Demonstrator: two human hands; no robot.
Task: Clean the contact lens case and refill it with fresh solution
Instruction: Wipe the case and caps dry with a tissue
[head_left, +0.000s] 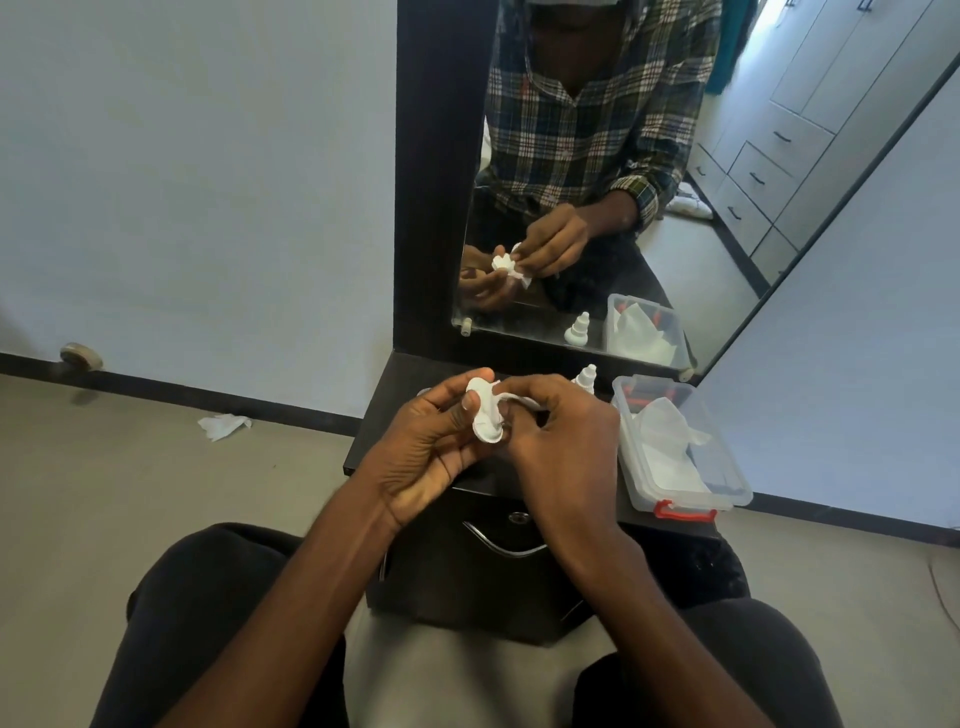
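Observation:
My left hand (439, 441) grips a small white contact lens case (487, 415) between thumb and fingers, above the dark dresser top (384, 410). My right hand (563, 436) pinches a white tissue (519, 399) that runs against the case. A white solution bottle (586, 376) stands upright at the back of the dresser, partly hidden behind my right hand. The mirror (597, 182) reflects both hands with the case and tissue.
A clear plastic box (675, 452) with red latches holds white tissues at the right of the dresser. A drawer with a chrome handle (506, 543) sits below. A crumpled tissue (224, 425) lies on the floor at left. My knees frame the dresser.

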